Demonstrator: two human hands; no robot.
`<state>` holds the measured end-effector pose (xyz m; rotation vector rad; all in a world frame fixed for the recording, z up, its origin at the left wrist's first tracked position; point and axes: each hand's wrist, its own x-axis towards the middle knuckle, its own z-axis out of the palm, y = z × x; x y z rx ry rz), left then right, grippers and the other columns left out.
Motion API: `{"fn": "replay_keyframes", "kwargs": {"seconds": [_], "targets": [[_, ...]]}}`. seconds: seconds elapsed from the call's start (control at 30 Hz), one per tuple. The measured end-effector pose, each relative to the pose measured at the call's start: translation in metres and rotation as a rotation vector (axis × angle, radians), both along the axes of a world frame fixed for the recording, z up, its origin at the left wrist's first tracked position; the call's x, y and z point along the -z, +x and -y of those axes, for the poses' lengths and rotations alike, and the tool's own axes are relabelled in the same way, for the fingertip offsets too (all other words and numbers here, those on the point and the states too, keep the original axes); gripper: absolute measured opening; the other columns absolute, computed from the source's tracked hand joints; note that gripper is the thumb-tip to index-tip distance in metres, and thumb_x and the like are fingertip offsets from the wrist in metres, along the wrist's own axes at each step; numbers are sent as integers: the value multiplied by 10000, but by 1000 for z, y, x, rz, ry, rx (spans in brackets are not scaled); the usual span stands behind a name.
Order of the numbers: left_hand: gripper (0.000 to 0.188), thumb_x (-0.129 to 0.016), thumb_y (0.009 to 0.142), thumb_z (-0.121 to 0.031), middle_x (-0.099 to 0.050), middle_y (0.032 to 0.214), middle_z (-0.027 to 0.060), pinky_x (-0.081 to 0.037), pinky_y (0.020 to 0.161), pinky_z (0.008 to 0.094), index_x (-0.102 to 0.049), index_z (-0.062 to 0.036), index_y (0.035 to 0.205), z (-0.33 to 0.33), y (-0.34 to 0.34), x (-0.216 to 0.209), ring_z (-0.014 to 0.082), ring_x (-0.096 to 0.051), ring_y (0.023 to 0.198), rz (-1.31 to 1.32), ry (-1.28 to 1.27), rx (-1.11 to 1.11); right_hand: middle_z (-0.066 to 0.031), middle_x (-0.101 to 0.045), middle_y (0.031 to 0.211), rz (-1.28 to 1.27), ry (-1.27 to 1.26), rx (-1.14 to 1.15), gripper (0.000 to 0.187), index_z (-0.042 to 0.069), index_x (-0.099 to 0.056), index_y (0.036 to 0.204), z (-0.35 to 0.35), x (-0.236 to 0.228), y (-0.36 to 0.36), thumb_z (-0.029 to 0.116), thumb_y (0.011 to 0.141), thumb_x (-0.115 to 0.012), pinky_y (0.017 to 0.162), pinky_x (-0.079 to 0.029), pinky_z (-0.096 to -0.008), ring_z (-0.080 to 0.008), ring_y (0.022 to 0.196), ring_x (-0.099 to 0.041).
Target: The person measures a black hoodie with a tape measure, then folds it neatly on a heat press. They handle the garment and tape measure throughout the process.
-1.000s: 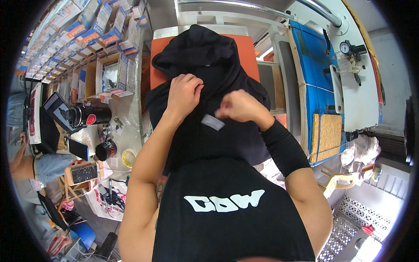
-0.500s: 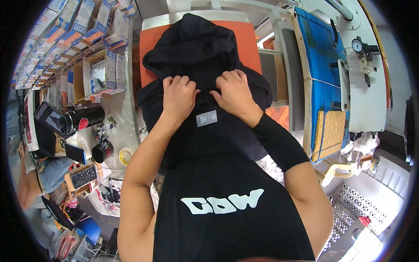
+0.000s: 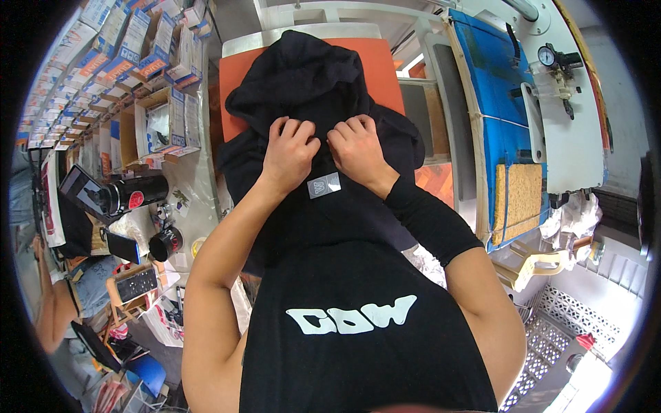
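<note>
A black hooded sweatshirt (image 3: 296, 76) lies over an orange board (image 3: 382, 76), its hood at the far end. Fingers curled, my left hand (image 3: 292, 155) grips the fabric at the neckline just below the hood. Close beside it, my right hand (image 3: 359, 153) pinches the same neckline, with a small gap between the two. A grey label (image 3: 324, 186) shows on the dark cloth just nearer to me than my hands. A black sleeve covers my right forearm. My fingertips are partly hidden in the folds.
Blue wooden-framed screen (image 3: 492, 89) and a pressure gauge (image 3: 546, 55) stand at right. Stacked boxes (image 3: 169, 120), a black bottle (image 3: 138, 195) and a black mug (image 3: 166, 243) are on the left. Another person's arm (image 3: 51, 303) shows at the far left.
My hands have come closer together along the neckline, the right one moving left and the left one slightly right. The whole view has shifted a little.
</note>
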<state>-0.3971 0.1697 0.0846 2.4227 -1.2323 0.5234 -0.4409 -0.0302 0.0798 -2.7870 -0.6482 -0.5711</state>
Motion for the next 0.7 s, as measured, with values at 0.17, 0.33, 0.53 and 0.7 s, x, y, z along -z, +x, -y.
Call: {"fn": "replay_keyframes", "kwargs": {"seconds": [0.17,0.33,0.53,0.7], "targets": [[87,-746,793,-124,-667,980,61,-519,911,453,-705,-54,825,-4,17,-7,295,-637,1042,-197,-18,128,-78,-664,1008,-42,25,-16,159,71,-684,944,-5,-13,6,103,806,-755,997,-454,-487,-283,1026,-627],[181,-738,942,-109,-774,1084,156,-567,917,402,-739,3,1084,-8,89,-20,273,-735,1026,-1027,-38,192,-112,-704,1156,-177,-8,-57,157,37,-715,972,-9,-21,18,67,818,-718,991,-500,-454,-306,1112,-643],[219,-668,921,-17,-759,1101,186,-572,914,432,-742,-28,1127,13,142,-2,382,-719,1033,-546,-331,-119,-110,-705,1127,-171,20,-55,137,33,-724,957,-7,-19,19,48,823,-701,928,-528,-437,-318,1070,-651],[78,-736,860,-28,-731,929,121,-551,800,447,-715,-54,930,3,102,7,359,-697,903,-301,-393,-78,-94,-681,1168,-228,140,-41,255,43,-703,1032,-2,-14,21,23,778,-729,910,-523,-446,-330,1072,-628]]}}
